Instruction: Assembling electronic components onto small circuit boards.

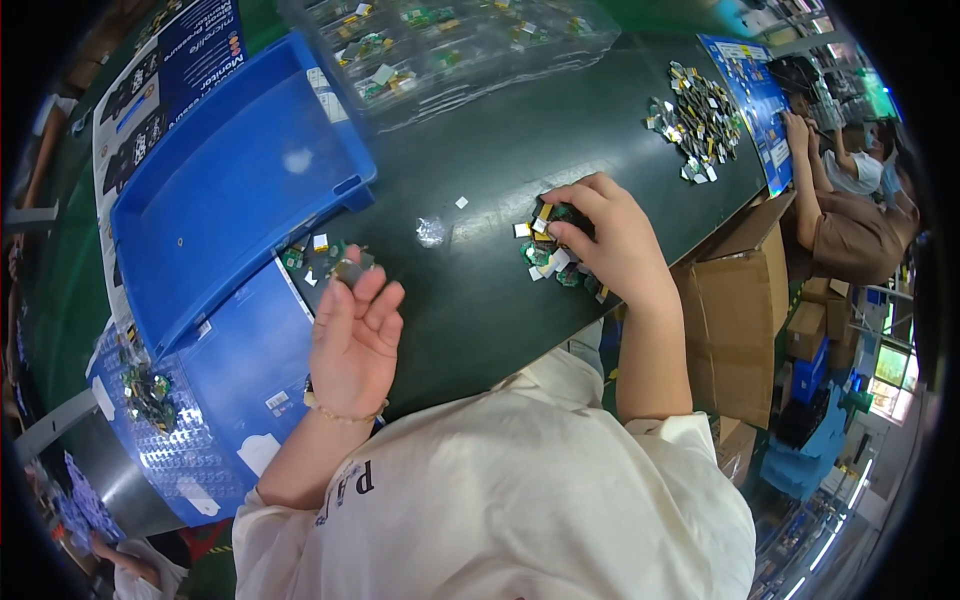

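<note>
My left hand [360, 335] is turned palm up, thumb and forefinger closed on a small greyish flat piece [349, 270]. Just beyond those fingertips lie a few small green circuit boards [293, 258] and white squares, by the corner of the blue tray [235, 190]. My right hand [615, 240] reaches down over a small pile of circuit boards [545, 258] with white, yellow and dark parts. Its thumb and fingers pinch a small circuit board at the pile's top, partly hidden by the fingers. A white square [461, 202] and a clear plastic scrap [432, 232] lie between the hands.
A larger heap of boards [700, 125] lies far right, near a blue printed sheet [755, 110]. Clear trays [460, 55] of boards stand at the back. A cardboard box [735, 320] is beside the table's right edge. Another person [850, 230] works beyond it.
</note>
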A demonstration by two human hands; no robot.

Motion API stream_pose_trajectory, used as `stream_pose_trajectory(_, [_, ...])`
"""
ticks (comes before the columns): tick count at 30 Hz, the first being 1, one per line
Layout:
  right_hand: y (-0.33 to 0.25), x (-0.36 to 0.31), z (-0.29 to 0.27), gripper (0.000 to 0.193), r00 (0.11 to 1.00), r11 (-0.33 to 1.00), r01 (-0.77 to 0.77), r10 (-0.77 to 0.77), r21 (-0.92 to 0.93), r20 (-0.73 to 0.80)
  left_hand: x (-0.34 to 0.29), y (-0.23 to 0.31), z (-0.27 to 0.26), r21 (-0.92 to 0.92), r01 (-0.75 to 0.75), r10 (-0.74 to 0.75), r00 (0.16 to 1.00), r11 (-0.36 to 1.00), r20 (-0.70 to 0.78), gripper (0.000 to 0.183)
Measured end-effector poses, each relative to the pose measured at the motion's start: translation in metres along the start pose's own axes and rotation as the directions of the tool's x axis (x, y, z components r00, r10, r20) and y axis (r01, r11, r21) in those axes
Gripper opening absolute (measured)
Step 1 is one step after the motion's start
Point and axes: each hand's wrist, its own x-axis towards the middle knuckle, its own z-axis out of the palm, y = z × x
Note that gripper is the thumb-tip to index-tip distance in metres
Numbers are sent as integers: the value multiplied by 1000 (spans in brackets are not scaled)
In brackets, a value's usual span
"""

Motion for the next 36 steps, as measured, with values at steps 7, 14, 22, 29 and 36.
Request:
stream_pose_trajectory(7, [10, 4, 8, 30, 998, 998, 47, -48, -30, -36, 2, -2, 6, -179, -29, 2, 989, 983, -151, 29])
stream_pose_trajectory(14, [1, 12, 0, 16, 969, 952, 209, -232, -222, -82, -1, -2, 4, -42, 117, -117, 993, 992, -6, 20])
stream_pose_trajectory(22, [-42, -8, -4, 19, 889, 916, 400, -390, -5, -240, -2, -10, -2, 168, 41, -70, 982, 985, 173, 34])
stream_pose_trajectory(29, [-76, -12, 34, 22, 738, 752, 646, -572, 130, -360, -7, -15, 21, 688, 6, 11, 1000, 725, -21, 38])
stream_pose_trajectory(36, [-86, -9, 52, 21, 670, 707, 701, -613, 86, -419, -9, -14, 11, 567, -52, 78, 997, 822, -23, 18])
